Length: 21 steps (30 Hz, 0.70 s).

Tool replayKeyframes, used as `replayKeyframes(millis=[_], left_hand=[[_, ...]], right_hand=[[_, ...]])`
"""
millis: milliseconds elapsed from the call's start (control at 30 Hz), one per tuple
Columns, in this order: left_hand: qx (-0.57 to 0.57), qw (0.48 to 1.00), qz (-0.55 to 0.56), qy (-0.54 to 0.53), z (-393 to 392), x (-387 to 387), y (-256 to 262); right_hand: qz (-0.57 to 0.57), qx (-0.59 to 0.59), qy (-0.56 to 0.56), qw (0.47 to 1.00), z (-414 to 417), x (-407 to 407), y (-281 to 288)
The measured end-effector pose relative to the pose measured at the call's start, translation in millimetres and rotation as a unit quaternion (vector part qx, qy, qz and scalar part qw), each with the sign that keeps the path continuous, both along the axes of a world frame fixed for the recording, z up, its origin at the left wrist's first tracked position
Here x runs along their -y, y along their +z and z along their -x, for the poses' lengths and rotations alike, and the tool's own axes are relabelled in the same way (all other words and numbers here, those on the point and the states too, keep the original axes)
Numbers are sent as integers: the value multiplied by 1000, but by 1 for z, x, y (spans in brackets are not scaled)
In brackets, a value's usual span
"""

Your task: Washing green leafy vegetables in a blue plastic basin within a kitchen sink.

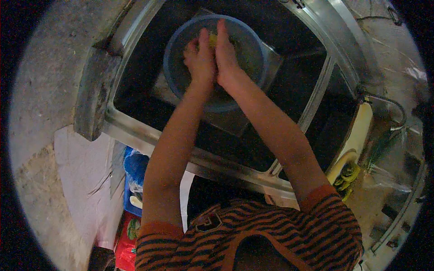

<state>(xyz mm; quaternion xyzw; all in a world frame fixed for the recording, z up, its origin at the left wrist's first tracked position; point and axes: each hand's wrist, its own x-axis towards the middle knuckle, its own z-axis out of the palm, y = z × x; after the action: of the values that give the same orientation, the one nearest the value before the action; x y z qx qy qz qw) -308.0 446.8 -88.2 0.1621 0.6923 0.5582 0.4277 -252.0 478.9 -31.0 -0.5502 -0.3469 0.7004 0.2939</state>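
Observation:
Both of my hands are over a round bluish translucent basin (169,84), near the top of the head view. My left hand (200,59) is to the left, its fingers partly curled. Facing it, palm inward, is my right hand (226,54), with its fingers extended. A small yellow-green item (213,40) shows between the two hands near the fingertips; what it is cannot be told. The basin's contents are dark and blurred. Under the basin lies a flat greyish panel (223,122), inside a dark opening with a metal frame (237,171).
A pale yellow strip (356,135) with a coiled yellow-green thing (348,174) runs along the right. At the lower left are a pinkish-white sheet (81,172), a blue container (130,200) and a red package (127,249). A worn block (93,91) stands left of the frame.

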Motion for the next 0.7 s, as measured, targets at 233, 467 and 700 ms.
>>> replayKeyframes(millis=[233,467,700], left_hand=[[-311,869,105,-371,11,-1,23],[-405,848,220,-260,-12,14,44],[34,996,-33,-71,20,4,58]], right_hand=[[104,-221,-167,955,1,14,-17],[204,-384,-143,889,-11,36,-20],[131,-327,-140,925,10,9,33]])
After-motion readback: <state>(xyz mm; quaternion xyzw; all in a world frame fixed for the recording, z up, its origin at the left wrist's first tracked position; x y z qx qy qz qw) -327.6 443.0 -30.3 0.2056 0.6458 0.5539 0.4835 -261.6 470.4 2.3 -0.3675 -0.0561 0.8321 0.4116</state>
